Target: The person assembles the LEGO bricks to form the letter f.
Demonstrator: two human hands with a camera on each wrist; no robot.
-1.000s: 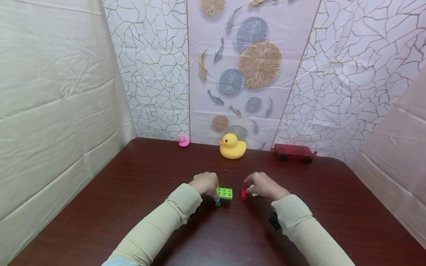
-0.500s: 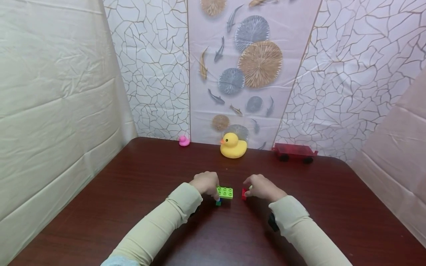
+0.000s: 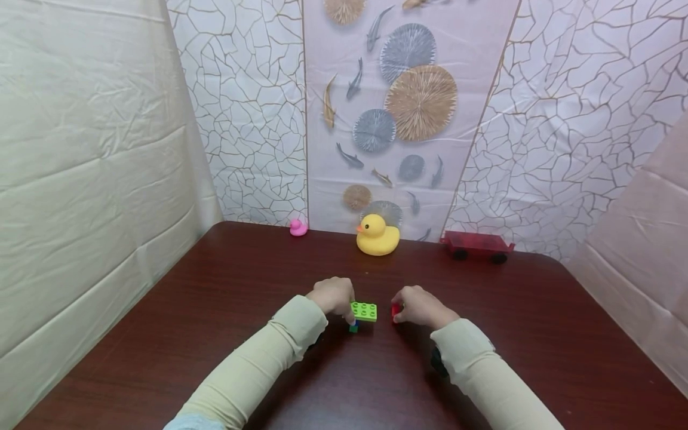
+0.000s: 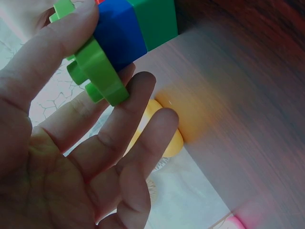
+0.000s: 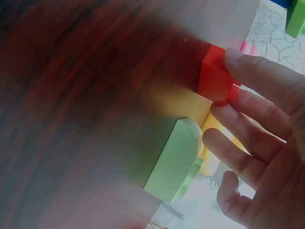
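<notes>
Bricks (image 4: 119,36) (image 5: 215,76) in both hands (image 3: 332,296) (image 3: 422,306)

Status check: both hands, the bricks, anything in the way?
Left hand pinching lime brick, blue brick and green brick beneath. Right hand gripping red brick. Possible obstacle: pale green block beside right hand.

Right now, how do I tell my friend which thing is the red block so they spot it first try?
On the big brown table, find the person's right hand. The red block is between its thumb and fingertips. Unlike the red wagon at the back, it is tiny; unlike the pale green block beside it, it is bright red.
</notes>
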